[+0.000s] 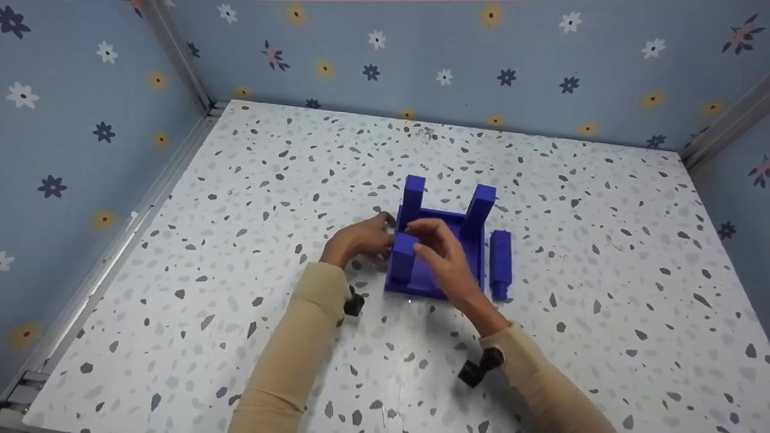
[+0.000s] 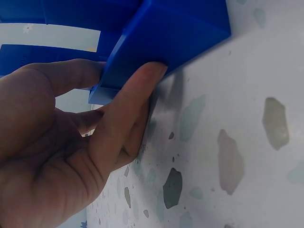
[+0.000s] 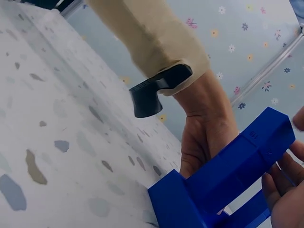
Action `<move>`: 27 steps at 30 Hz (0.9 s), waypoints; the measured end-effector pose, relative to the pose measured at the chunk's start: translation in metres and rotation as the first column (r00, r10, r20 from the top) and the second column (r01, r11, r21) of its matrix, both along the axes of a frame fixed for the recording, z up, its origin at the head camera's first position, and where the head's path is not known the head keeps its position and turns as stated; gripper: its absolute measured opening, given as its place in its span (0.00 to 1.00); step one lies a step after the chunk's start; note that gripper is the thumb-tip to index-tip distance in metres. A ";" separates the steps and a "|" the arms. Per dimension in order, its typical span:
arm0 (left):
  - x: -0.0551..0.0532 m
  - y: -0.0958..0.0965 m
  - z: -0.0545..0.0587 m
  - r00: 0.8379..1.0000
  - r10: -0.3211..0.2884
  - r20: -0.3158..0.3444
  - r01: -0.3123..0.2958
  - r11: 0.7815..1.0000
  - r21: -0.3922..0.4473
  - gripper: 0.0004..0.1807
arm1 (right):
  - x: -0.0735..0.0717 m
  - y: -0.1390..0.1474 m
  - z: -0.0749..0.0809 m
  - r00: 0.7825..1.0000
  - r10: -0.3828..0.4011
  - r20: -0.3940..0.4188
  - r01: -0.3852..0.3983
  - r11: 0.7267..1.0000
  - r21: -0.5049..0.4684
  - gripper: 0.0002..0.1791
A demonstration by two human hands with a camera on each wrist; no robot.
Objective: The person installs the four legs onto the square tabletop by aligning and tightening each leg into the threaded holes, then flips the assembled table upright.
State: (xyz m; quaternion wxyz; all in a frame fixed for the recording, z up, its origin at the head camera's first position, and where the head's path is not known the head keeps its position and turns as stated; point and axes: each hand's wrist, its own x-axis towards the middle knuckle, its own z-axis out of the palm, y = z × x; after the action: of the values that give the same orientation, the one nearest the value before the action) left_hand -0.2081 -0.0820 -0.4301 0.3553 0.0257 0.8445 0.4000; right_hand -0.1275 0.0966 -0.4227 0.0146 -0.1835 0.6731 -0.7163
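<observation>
A dark blue square frame-like base [image 1: 433, 294] with a raised rim lies on the table, three block legs upright at its corners. My right hand [image 1: 448, 258] is at the top of the near-left leg [image 1: 404, 258], thumb and fingers curved around it. In the right wrist view, the fingertips [image 3: 280, 175] sit at that leg's end. My left hand [image 1: 364, 237] holds the base's left side, and its fingers [image 2: 128, 104] lie along the outer wall in the left wrist view. A loose fourth leg [image 1: 500, 261] with a narrower round end lies right of the base.
The white speckled tabletop [image 1: 271, 192] spreads around the base. Blue flowered panels [image 1: 409, 54] rise behind and at both sides, joined by metal corner posts [image 1: 180, 54]. Black wrist mounts [image 1: 481, 367] stick out from the sleeves.
</observation>
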 end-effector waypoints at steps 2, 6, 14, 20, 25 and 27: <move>0.000 0.000 0.000 1.000 0.001 0.003 -0.001 1.000 0.000 0.33 | -0.002 0.001 0.002 1.000 0.022 0.019 -0.022 1.000 -0.004 0.18; 0.000 0.000 0.001 1.000 0.011 0.011 -0.011 1.000 0.029 0.32 | -0.005 0.001 0.004 0.994 0.098 0.043 -0.098 0.995 -0.011 0.20; 0.001 0.002 0.001 1.000 0.013 -0.003 -0.013 0.997 0.072 0.26 | -0.008 0.001 0.006 0.978 0.203 0.052 -0.201 0.979 -0.043 0.21; 0.001 0.001 0.000 1.000 0.002 -0.015 -0.001 0.998 0.064 0.27 | -0.006 0.002 0.007 0.982 0.181 0.056 -0.180 0.984 -0.017 0.20; 0.001 0.001 0.001 1.000 0.011 -0.001 -0.011 0.999 0.043 0.31 | -0.006 0.004 0.006 0.987 0.156 0.043 -0.156 0.988 0.002 0.18; 0.001 0.000 0.001 1.000 0.015 0.003 -0.015 1.000 0.027 0.32 | -0.005 0.005 0.005 0.988 0.148 0.040 -0.148 0.989 0.005 0.18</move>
State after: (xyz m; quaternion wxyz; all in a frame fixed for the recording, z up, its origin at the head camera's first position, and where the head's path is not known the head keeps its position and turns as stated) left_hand -0.2073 -0.0816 -0.4294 0.3533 0.0235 0.8386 0.4140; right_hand -0.1325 0.1013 -0.4173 0.0818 -0.2186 0.6601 -0.7140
